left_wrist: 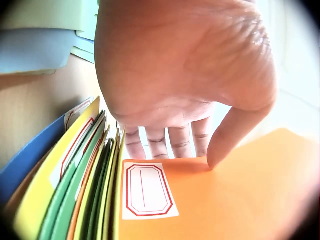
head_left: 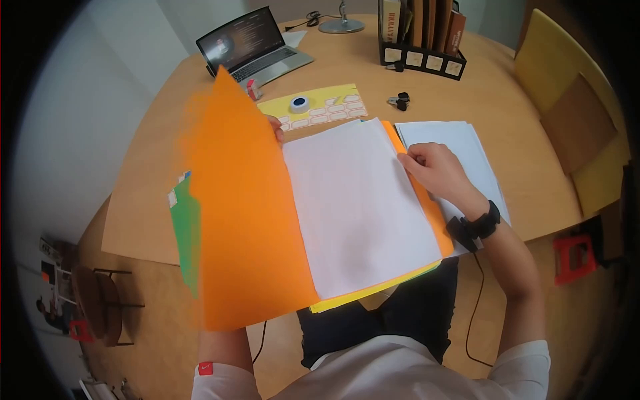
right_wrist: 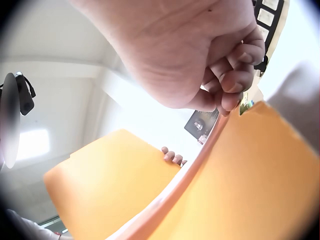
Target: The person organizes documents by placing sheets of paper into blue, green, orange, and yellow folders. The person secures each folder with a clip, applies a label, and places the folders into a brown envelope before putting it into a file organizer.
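Note:
An orange folder is spread apart over the table's near edge, with white sheets inside. The left hand grips the raised orange cover, thumb on its labelled outer face and fingers behind; in the head view the cover hides most of this hand. At the folder's right edge the right hand pinches the border between thumb and curled fingers, also seen in the right wrist view. Yellow and green folders show beneath the sheets. In the left wrist view, several coloured folders stand beside the orange cover.
White papers lie under the right forearm. A yellow label sheet with a round white item, a black clip, a laptop, a file box and a lamp base are farther back. A yellow chair stands right.

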Tool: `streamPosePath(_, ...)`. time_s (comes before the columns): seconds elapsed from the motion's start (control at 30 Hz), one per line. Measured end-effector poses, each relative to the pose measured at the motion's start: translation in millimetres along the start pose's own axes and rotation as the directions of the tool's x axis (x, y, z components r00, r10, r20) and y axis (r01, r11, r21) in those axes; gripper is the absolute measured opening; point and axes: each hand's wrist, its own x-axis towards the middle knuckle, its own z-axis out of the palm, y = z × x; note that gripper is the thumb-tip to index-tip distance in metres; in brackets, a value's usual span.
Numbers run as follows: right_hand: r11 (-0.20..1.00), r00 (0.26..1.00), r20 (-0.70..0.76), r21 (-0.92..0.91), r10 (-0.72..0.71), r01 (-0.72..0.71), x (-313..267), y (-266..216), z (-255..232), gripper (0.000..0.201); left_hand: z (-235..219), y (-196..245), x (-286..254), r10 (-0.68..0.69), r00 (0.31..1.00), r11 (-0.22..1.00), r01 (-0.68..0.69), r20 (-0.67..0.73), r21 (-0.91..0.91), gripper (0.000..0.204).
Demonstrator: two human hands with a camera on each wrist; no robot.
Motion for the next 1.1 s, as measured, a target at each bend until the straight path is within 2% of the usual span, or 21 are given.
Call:
streamPosePath(0.03,1.000,1.000,0.018,0.004,0.007,-0.007,0,-1,-1,0.036,3,4,-2,-0.025,0.999,0.997,0.027,-0.032,0.078,0.021)
streamPosePath(0.13,1.000,1.000,0.031,-0.012,0.003,-0.002,1,-3,-4,0.035,-11,-11,12,-0.005,0.949,0.940,0.112,0.315,-0.323,0.027)
streamPosePath(0.23,0.998,0.998,-0.022,0.007,-0.060,0.060,4,8,0,0.035,-11,-26,18,0.001,0.936,0.922,0.136,0.353,-0.363,0.029)
streamPosePath(0.27,0.997,0.997,-0.032,0.028,-0.077,0.078,5,13,1,0.036,-13,-29,19,-0.012,0.929,0.920,0.155,0.369,-0.360,0.038)
streamPosePath(0.33,0.991,0.993,-0.050,0.070,-0.109,0.113,8,24,6,0.036,-13,-32,19,-0.021,0.929,0.930,0.154,0.371,-0.333,0.031)
streamPosePath(0.43,0.978,0.994,-0.001,0.178,-0.111,0.109,9,32,10,0.037,-11,-31,18,-0.012,0.933,0.953,0.119,0.360,-0.277,0.023)
streamPosePath(0.53,0.983,0.995,0.078,0.180,-0.060,0.045,7,27,5,0.038,-11,-34,18,-0.013,0.938,0.961,0.107,0.346,-0.254,0.016)
streamPosePath(0.63,0.977,0.992,0.069,0.192,-0.104,0.090,9,31,6,0.039,-14,-36,19,-0.022,0.943,0.969,0.102,0.331,-0.226,0.023)
streamPosePath(0.73,0.980,0.992,0.090,0.188,-0.090,0.071,12,32,6,0.038,-15,-40,22,-0.053,0.941,0.959,0.141,0.335,-0.244,0.030)
streamPosePath(0.83,0.997,0.992,0.097,0.014,-0.077,0.076,20,26,-7,0.036,-18,-44,24,-0.060,0.930,0.949,0.165,0.363,-0.267,0.033)
streamPosePath(0.93,0.995,0.999,0.044,0.097,-0.007,0.003,44,34,-14,0.035,-17,-44,24,-0.060,0.922,0.957,0.162,0.382,-0.241,0.034)
streamPosePath(1.03,0.999,0.986,-0.161,-0.037,-0.034,0.029,77,45,-21,0.032,-16,-43,24,-0.080,0.923,0.974,0.153,0.377,-0.168,0.036)
streamPosePath(1.1,0.993,0.983,-0.185,-0.120,-0.016,-0.006,95,48,-25,0.034,-15,-43,23,-0.088,0.929,0.979,0.147,0.360,-0.140,0.038)
